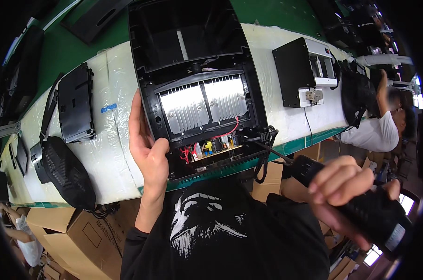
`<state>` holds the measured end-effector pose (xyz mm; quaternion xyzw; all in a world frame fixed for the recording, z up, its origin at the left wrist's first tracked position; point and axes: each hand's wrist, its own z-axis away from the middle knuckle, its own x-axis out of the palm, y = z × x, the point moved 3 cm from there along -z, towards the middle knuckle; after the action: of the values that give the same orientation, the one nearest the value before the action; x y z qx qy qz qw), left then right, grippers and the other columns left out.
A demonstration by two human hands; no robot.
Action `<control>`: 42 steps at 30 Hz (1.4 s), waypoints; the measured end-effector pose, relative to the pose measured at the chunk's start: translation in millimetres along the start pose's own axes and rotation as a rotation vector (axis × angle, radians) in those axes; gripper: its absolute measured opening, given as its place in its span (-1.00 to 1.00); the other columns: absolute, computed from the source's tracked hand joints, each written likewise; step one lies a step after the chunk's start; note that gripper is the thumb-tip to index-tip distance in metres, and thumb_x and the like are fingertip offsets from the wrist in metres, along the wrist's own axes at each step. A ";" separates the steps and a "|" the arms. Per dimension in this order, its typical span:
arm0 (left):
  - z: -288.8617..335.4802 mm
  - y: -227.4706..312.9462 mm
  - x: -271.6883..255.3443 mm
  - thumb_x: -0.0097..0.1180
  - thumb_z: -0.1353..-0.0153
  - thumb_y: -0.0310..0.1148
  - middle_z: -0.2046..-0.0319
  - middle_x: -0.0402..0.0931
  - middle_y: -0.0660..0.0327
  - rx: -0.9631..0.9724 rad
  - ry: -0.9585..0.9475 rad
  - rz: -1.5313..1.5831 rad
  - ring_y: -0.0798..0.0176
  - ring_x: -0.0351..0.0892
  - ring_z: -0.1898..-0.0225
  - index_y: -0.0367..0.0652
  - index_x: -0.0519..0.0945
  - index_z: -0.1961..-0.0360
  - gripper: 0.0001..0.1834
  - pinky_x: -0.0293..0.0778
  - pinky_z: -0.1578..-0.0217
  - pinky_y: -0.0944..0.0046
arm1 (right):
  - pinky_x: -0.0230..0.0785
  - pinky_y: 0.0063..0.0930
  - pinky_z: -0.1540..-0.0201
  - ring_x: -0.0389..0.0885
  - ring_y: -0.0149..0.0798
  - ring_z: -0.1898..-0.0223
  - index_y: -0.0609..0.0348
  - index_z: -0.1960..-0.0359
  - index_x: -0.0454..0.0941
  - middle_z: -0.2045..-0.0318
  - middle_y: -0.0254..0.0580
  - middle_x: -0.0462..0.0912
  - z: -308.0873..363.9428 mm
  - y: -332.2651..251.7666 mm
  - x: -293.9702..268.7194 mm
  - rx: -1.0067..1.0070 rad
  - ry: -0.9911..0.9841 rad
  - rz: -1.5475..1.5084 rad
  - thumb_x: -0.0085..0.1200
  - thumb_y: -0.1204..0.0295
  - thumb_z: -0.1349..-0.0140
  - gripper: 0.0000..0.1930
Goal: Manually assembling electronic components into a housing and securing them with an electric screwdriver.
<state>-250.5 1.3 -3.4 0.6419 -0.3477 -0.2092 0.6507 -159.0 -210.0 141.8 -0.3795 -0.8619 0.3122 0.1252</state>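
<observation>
Black power screwdriver (306,171), one, clenched in right hand (342,181), lower right | left hand (148,156) grasping one open housing (254,86), centre, its near edge beside green table edge (293,147) | two silver heatsinks (183,108) inside | gaps to one panel (75,102), left, one boxy device (293,70), upper right
</observation>
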 end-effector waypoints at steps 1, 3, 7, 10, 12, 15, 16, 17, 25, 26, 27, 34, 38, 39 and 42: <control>0.4 0.2 -0.9 -0.31 0.34 -0.69 -0.22 0.12 -0.06 -0.005 0.005 0.007 0.09 0.10 -0.27 -0.42 0.07 -0.26 -0.10 -0.09 -0.28 0.23 | 0.41 -0.50 0.76 0.42 -0.31 0.76 0.12 -0.20 -0.07 0.60 -0.14 0.43 3.9 7.5 3.3 -0.020 0.021 0.005 0.01 -0.23 -0.03 -0.10; 0.8 0.5 -0.8 -0.31 0.35 -0.68 -0.22 0.12 -0.06 -0.014 0.007 0.014 0.09 0.10 -0.27 -0.42 0.07 -0.26 -0.10 -0.09 -0.28 0.22 | 0.39 -0.49 0.77 0.41 -0.28 0.77 0.10 -0.17 -0.06 0.61 -0.11 0.42 12.2 14.3 9.8 -0.038 0.064 0.024 0.00 -0.26 -0.01 -0.10; 1.0 -1.4 -0.7 -0.31 0.35 -0.68 -0.23 0.11 -0.07 -0.027 0.014 0.016 0.08 0.09 -0.28 -0.43 0.07 -0.26 -0.10 -0.10 -0.28 0.22 | 0.39 -0.48 0.77 0.41 -0.27 0.78 0.08 -0.16 -0.05 0.61 -0.08 0.42 18.0 16.2 12.1 -0.015 0.088 0.059 0.01 -0.27 0.00 -0.11; 1.7 -2.9 -3.2 -0.31 0.35 -0.68 -0.23 0.10 -0.07 -0.039 0.024 0.015 0.08 0.08 -0.29 -0.43 0.07 -0.26 -0.10 -0.10 -0.28 0.22 | 0.38 -0.47 0.77 0.41 -0.26 0.78 0.07 -0.16 -0.04 0.61 -0.08 0.42 19.9 21.3 12.0 0.004 0.140 0.048 0.02 -0.26 0.01 -0.12; 1.5 -4.2 -3.3 -0.31 0.35 -0.68 -0.23 0.10 -0.07 -0.063 0.024 0.022 0.08 0.08 -0.29 -0.43 0.07 -0.26 -0.10 -0.10 -0.28 0.22 | 0.39 -0.47 0.76 0.40 -0.27 0.78 0.03 -0.15 -0.01 0.61 -0.10 0.42 21.3 22.1 10.8 0.014 0.163 0.043 0.05 -0.25 0.02 -0.14; 0.8 -6.5 -2.2 -0.31 0.35 -0.68 -0.24 0.09 -0.06 -0.079 0.014 0.022 0.09 0.09 -0.29 -0.44 0.06 -0.26 -0.10 -0.07 -0.27 0.24 | 0.40 -0.47 0.75 0.40 -0.29 0.79 -0.02 -0.13 0.04 0.61 -0.12 0.42 23.7 23.0 6.9 -0.002 0.169 -0.008 0.09 -0.23 0.04 -0.17; 1.2 -7.1 -3.4 -0.31 0.34 -0.68 -0.25 0.09 -0.06 -0.081 0.020 0.025 0.10 0.10 -0.28 -0.44 0.06 -0.26 -0.10 -0.05 -0.26 0.25 | 0.40 -0.48 0.75 0.40 -0.31 0.79 -0.05 -0.12 0.09 0.60 -0.14 0.42 23.1 25.2 6.8 0.011 0.180 -0.007 0.10 -0.24 0.06 -0.18; 1.6 -7.5 -3.8 -0.30 0.34 -0.68 -0.25 0.09 -0.05 -0.084 0.025 0.029 0.11 0.11 -0.28 -0.44 0.06 -0.26 -0.10 -0.02 -0.25 0.27 | 0.40 -0.48 0.75 0.40 -0.31 0.79 -0.05 -0.12 0.09 0.60 -0.14 0.42 23.3 26.9 6.6 0.022 0.185 -0.006 0.10 -0.24 0.06 -0.18; 0.7 -6.8 -1.6 -0.31 0.35 -0.70 -0.26 0.10 -0.05 -0.052 0.043 -0.036 0.13 0.16 -0.26 -0.42 0.05 -0.27 -0.08 0.05 -0.22 0.30 | 0.39 -0.49 0.76 0.37 -0.33 0.80 -0.05 -0.12 0.09 0.61 -0.16 0.41 26.7 33.7 3.8 0.042 0.212 0.039 0.10 -0.24 0.05 -0.18; 1.5 -5.3 -1.5 -0.31 0.35 -0.70 -0.25 0.11 -0.05 -0.057 0.045 -0.055 0.13 0.16 -0.26 -0.42 0.05 -0.27 -0.08 0.05 -0.22 0.30 | 0.39 -0.49 0.76 0.37 -0.33 0.80 -0.05 -0.12 0.09 0.61 -0.16 0.41 26.5 34.0 3.3 0.045 0.214 0.039 0.10 -0.24 0.05 -0.18; 1.5 -4.7 -0.7 -0.31 0.35 -0.70 -0.25 0.11 -0.05 -0.059 0.042 -0.056 0.13 0.16 -0.26 -0.42 0.05 -0.27 -0.08 0.05 -0.22 0.30 | 0.39 -0.49 0.76 0.38 -0.32 0.80 -0.05 -0.12 0.09 0.61 -0.16 0.41 26.8 34.2 3.0 0.044 0.217 0.026 0.09 -0.24 0.05 -0.18; 1.6 -2.9 -0.4 -0.28 0.38 -0.66 -0.24 0.13 -0.06 -0.080 0.076 -0.034 0.15 0.18 -0.25 -0.41 0.10 -0.26 -0.08 0.10 -0.18 0.38 | 0.41 -0.53 0.75 0.43 -0.30 0.78 -0.05 -0.10 0.10 0.60 -0.13 0.44 28.8 34.0 7.1 0.007 0.168 0.005 0.08 -0.26 0.05 -0.19; 0.1 -10.6 -3.2 -0.26 0.40 -0.64 -0.23 0.16 -0.07 0.005 0.066 -0.052 0.17 0.22 -0.23 -0.40 0.15 -0.25 -0.07 0.23 -0.06 0.47 | 0.40 -0.55 0.76 0.43 -0.30 0.78 -0.03 -0.10 0.10 0.61 -0.12 0.43 18.1 31.7 5.1 0.089 -0.075 -0.055 0.08 -0.24 0.04 -0.20; 0.4 -9.6 -2.7 -0.26 0.40 -0.64 -0.23 0.16 -0.07 0.017 0.071 -0.052 0.17 0.22 -0.23 -0.40 0.15 -0.25 -0.07 0.23 -0.06 0.47 | 0.40 -0.54 0.76 0.42 -0.30 0.79 -0.01 -0.13 0.07 0.62 -0.13 0.43 19.0 31.5 3.8 0.072 0.017 -0.051 0.08 -0.23 0.03 -0.18; 2.2 -5.5 0.5 -0.26 0.41 -0.65 -0.23 0.16 -0.07 -0.036 0.078 -0.022 0.13 0.16 -0.27 -0.42 0.15 -0.24 -0.07 0.12 -0.16 0.42 | 0.41 -0.56 0.71 0.40 -0.36 0.74 0.13 -0.27 -0.03 0.57 -0.20 0.41 7.0 17.5 -13.9 0.056 0.022 -0.074 0.07 -0.17 -0.04 -0.09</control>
<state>-250.8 -1.0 -8.8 0.6416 -0.3112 -0.1971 0.6728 -142.6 -214.2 125.6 -0.3473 -0.8648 0.3271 0.1567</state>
